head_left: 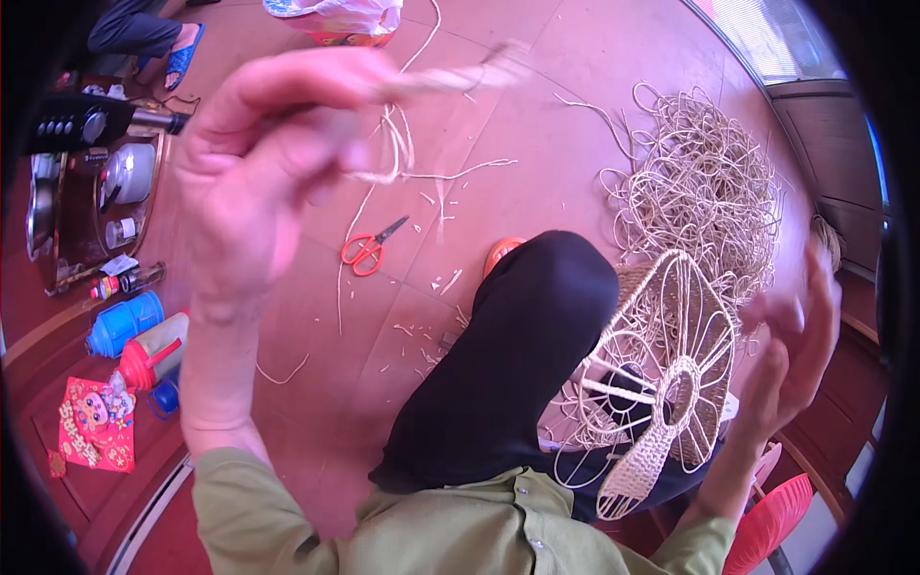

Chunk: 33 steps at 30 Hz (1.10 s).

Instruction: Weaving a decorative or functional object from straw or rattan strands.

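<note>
My left hand [259, 163] is raised at the upper left, slightly smeared by motion. Its thumb and fingers are pinched on a pale twisted cord [446, 80] that stretches to the right and blurs at its end. On the right, my right hand [800, 350] is lifted beside the basket, fingers extended and apart, with nothing seen in it. A half-woven straw-coloured basket [692, 379] rests by my right leg, with open spokes, an oval ring and a tightly woven tongue-shaped part [637, 474]. Loose cords hang around it.
A large tangled heap of cord [704, 182] lies on the floor at the right. Orange-handled scissors [375, 243] lie among cord scraps. A plastic bag [350, 19] stands at the back. Blue [125, 324] and red [153, 353] flasks stand left; another person's slippered foot [184, 56] shows far left.
</note>
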{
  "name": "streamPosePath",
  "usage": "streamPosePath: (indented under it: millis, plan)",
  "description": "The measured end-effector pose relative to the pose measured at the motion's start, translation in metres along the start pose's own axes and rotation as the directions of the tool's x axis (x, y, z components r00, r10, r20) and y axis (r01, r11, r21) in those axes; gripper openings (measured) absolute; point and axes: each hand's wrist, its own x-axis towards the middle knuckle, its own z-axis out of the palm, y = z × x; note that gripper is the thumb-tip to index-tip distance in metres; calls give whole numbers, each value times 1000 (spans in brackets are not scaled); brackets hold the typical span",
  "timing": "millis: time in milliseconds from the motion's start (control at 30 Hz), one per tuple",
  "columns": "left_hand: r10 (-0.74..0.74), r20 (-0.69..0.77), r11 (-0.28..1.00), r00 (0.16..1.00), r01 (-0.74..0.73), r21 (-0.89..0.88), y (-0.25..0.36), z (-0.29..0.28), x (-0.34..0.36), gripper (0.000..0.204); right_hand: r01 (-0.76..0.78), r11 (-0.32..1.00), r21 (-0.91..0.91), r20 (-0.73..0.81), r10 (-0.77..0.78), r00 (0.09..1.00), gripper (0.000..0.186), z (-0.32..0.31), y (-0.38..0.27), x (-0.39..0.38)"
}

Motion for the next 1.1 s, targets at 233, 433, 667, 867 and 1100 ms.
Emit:
streamPosePath:
  millis: [233,433,667,867,1100]
  plan:
    - [-24,159,785,987,-80,614,71,7,-3,23,170,945,279,436,-282,855,23,94,-34,84]
    - [-508,-337,568,793,602,561,40,-138,-120,24,-100,967,-234,-77,84,993,29,-12,78,108]
    - [-587,-659,346,470,882,321,-14,-222,-292,19,-293,955,42,-203,296,934,26,-66,135,85]
    - [-788,-544,-22,289,869,493,-58,-241,-349,34,-186,963,197,-188,224,956,28,-30,107,107]
    - [-875,-198,154,442,642,751,-227,-141,-232,69,-261,918,300,141,228,963,25,50,74,94]
